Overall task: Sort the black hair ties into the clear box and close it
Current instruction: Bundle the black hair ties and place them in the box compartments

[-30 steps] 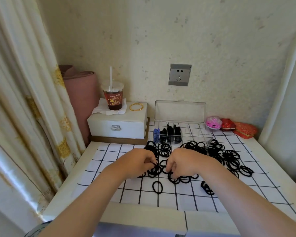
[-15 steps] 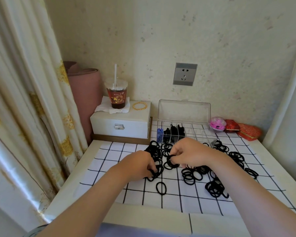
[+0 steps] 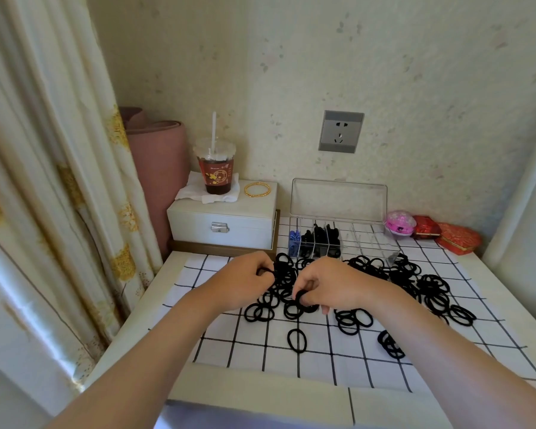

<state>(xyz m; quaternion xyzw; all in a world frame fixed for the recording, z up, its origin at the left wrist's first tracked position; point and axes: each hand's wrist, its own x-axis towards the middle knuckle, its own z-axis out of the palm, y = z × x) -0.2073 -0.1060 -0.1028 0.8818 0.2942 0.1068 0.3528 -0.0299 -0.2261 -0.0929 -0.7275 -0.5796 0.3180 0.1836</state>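
Note:
Several black hair ties (image 3: 430, 283) lie scattered over the checked cloth (image 3: 322, 357); one lone tie (image 3: 297, 340) sits nearer me. The clear box (image 3: 365, 239) stands open at the back, lid up against the wall, with black ties in its left compartments and something blue at the far left. My left hand (image 3: 242, 283) pinches black ties at the pile's left edge. My right hand (image 3: 328, 287) is closed around a small bunch of ties just in front of the box.
A white drawer box (image 3: 223, 224) at the back left carries a drink cup with straw (image 3: 215, 171) and gold bangles (image 3: 257, 189). Pink and red trinket boxes (image 3: 427, 230) sit at the back right. A curtain (image 3: 44, 181) hangs at the left.
My right hand rose toward the box and has now come back down onto the pile with ties in it. My left hand shifted slightly back along the pile. The camera tilted a little.

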